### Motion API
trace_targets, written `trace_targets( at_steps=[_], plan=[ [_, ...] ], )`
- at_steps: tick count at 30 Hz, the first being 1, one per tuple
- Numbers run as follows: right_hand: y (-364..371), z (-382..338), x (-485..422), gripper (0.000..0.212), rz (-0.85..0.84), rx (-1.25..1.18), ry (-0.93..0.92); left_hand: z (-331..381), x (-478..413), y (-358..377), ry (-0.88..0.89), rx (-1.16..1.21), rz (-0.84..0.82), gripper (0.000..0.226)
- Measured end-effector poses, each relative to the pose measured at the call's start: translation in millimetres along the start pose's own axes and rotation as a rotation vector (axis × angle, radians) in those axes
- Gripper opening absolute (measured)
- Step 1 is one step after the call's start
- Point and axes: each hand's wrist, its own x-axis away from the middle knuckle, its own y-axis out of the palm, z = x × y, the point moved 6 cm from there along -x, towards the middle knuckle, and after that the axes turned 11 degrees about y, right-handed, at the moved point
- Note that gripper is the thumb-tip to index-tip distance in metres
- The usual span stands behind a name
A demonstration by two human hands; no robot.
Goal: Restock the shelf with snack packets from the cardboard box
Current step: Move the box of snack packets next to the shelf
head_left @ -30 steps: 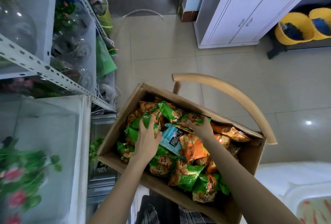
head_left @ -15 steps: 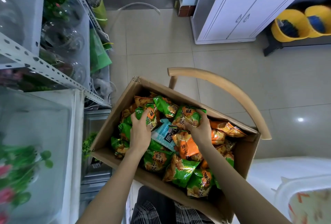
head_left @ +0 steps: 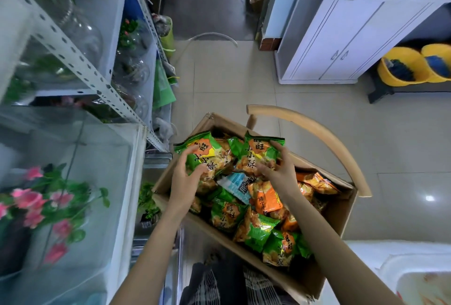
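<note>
The left hand has its fingers curled round the left green packet, and the right hand round the right green packet, just above the cardboard box. The shiny bags could slip out and drop.

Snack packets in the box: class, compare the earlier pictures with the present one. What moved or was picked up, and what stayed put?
The left hand has closed its grip on a green packet and raised it off the pile; the right hand has done likewise with a second green packet. The cardboard box, the chair back behind it and the blue packet stayed where they were.
</note>
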Motion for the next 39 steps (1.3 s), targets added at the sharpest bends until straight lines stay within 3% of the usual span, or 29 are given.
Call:
trace_targets(
  at_steps=[9,23,31,39],
  plan=[
    [32,-42,63,0.061,-0.233,-0.003,-0.104,53,44,-47,0.07,0.286,0.19,0.047],
    [51,-109,150,0.059,-0.4,0.022,-0.277,118,126,-97,0.239,0.305,0.303,0.048],
    [73,-145,185,0.06,-0.644,0.188,-0.391,165,175,-117,0.358,0.185,0.402,0.042],
    [97,-155,231,0.059,-0.883,0.374,-0.519,190,245,-117,0.406,0.116,0.638,0.062]
  ],
)
